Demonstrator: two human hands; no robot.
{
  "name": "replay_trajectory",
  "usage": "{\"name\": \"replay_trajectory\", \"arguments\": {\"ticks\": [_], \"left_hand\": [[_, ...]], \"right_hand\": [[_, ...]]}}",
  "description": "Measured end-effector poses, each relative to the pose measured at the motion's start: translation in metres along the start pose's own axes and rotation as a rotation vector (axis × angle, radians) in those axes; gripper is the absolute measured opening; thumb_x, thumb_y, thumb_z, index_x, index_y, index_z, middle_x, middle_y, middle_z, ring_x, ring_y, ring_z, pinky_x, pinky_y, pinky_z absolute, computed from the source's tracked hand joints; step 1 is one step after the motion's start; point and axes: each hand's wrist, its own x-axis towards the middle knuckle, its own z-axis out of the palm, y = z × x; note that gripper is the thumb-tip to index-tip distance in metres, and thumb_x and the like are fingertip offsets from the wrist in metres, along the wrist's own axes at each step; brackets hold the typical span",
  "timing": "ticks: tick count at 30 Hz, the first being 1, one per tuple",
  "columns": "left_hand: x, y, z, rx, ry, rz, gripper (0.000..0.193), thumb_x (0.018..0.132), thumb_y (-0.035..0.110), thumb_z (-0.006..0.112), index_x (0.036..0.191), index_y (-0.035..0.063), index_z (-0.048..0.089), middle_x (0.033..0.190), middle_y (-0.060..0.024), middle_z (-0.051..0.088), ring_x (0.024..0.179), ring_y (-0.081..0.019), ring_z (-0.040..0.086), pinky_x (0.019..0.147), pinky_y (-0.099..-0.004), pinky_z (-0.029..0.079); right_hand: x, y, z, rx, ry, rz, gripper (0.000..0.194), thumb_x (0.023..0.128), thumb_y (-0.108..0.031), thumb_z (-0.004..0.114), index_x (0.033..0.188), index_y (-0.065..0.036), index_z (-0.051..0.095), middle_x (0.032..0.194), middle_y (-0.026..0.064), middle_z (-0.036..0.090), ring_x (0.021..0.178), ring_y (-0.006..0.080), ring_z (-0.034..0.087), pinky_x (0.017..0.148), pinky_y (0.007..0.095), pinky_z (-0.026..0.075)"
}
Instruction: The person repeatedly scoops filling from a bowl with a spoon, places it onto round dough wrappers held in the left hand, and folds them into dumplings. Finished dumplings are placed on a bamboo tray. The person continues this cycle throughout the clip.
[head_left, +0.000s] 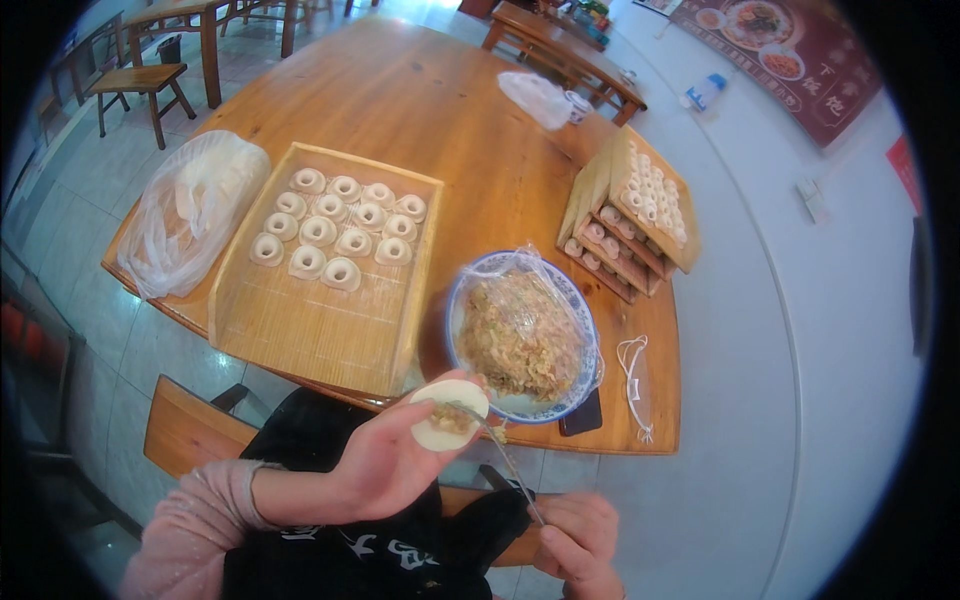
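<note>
A round dough wrapper (437, 444) lies across the palm and fingers of my left hand (382, 465), its thumb over the near edge. Minced filling (450, 420) sits in the wrapper's middle. My right hand (576, 540) grips the handle of a thin metal utensil (508, 461), whose far end touches the filling; its tip shape is partly hidden. Just beyond my hands stands a blue-and-white bowl (454, 330) heaped with minced filling (525, 330), partly covered by clear plastic film. To its left, a wooden tray (322, 337) holds several ring-shaped folded dumplings (317, 231) in rows at its far end.
Stacked wooden trays (592, 187) of dumplings stand at the right. A plastic bag (195, 210) with pale contents lies at the table's left edge. A dark phone (583, 416) and a white-strapped clear item (637, 386) lie near the bowl. Another plastic bag (534, 97) is farther back.
</note>
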Motion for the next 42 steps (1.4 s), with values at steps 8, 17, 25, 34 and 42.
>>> {"name": "replay_trajectory", "arguments": {"ticks": [8,17,25,34,42], "left_hand": [[0.002,0.004,0.001,-0.032,0.018,-0.020,0.049,0.090,0.013,0.041,0.136,0.0010,0.028,0.136,-0.0155,0.037,0.127,-0.0251,0.037,0.108,-0.0380,0.026],[0.006,0.004,0.002,0.021,0.014,-0.047,0.052,0.089,0.016,0.044,0.136,0.0006,0.028,0.138,-0.0151,0.037,0.127,-0.0249,0.036,0.107,-0.0371,0.028],[0.007,0.005,0.003,0.062,-0.003,-0.060,0.053,0.088,0.016,0.045,0.136,0.0006,0.029,0.141,-0.0159,0.033,0.130,-0.0252,0.033,0.109,-0.0369,0.024],[0.007,0.007,0.008,0.082,-0.006,-0.099,0.052,0.090,0.017,0.044,0.137,0.0017,0.027,0.142,-0.0143,0.032,0.131,-0.0238,0.031,0.110,-0.0359,0.024],[0.006,0.001,0.004,0.064,-0.013,-0.097,0.052,0.090,0.016,0.043,0.138,0.0032,0.026,0.142,-0.0135,0.032,0.131,-0.0238,0.033,0.110,-0.0367,0.024]], "right_hand": [[-0.014,0.007,0.010,0.077,0.169,0.098,0.025,0.083,-0.001,0.050,0.107,-0.009,0.051,0.080,0.0106,0.063,0.066,0.0232,0.062,0.059,0.0307,0.048],[-0.008,0.018,0.003,0.004,0.147,0.181,0.016,0.090,-0.001,0.042,0.106,-0.002,0.047,0.076,0.0128,0.060,0.061,0.0202,0.058,0.059,0.0296,0.044],[-0.013,0.037,0.020,0.295,0.336,0.516,0.014,0.092,-0.002,0.044,0.104,0.001,0.051,0.086,0.0145,0.058,0.064,0.0189,0.059,0.062,0.0272,0.045],[-0.009,0.071,0.043,0.716,0.436,0.982,0.029,0.089,-0.003,0.051,0.117,-0.001,0.044,0.088,0.0107,0.060,0.070,0.0139,0.057,0.065,0.0231,0.046],[-0.007,0.038,0.029,-0.127,0.437,0.697,0.044,0.072,-0.008,0.069,0.111,-0.005,0.048,0.106,0.0114,0.047,0.086,0.0192,0.049,0.077,0.0320,0.037]]}}
